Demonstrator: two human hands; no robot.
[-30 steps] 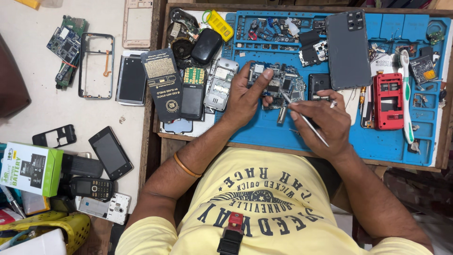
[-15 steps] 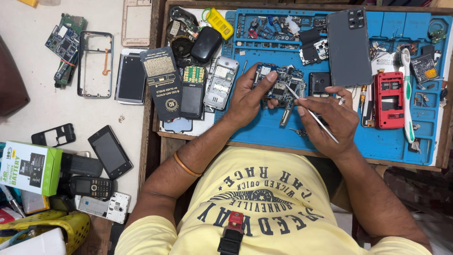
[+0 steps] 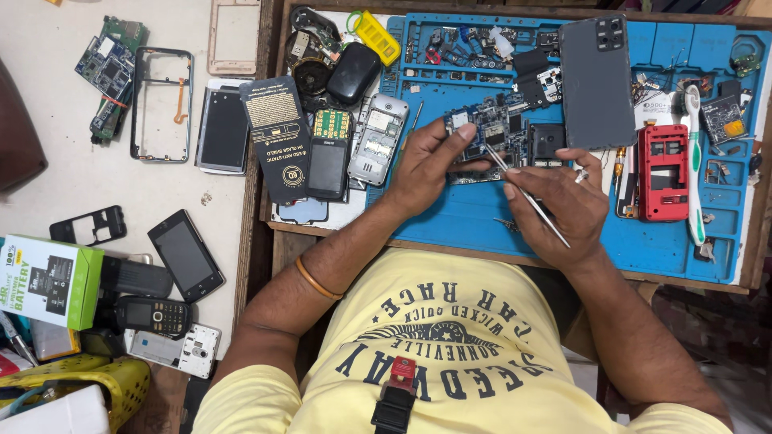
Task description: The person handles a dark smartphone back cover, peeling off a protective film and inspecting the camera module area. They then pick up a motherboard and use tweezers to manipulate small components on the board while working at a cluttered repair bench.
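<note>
My left hand (image 3: 430,165) grips a small blue circuit board (image 3: 482,128) and holds it just above the blue work mat (image 3: 474,221). My right hand (image 3: 555,205) holds thin metal tweezers (image 3: 527,195) like a pen, with the tip touching the board near its middle. A grey phone back cover (image 3: 597,82) lies on the mat just beyond the right hand. A red phone body (image 3: 663,171) sits to the right of it.
A white toothbrush (image 3: 693,169) lies at the mat's right. Several old phones, a black card sleeve (image 3: 275,138) and a yellow part (image 3: 375,36) lie left of the mat. On the floor are phone frames (image 3: 162,103), circuit boards (image 3: 108,68), a green-white box (image 3: 48,280).
Both hands have stayed over the board with small shifts. The tweezers' tip has moved onto the board's middle.
</note>
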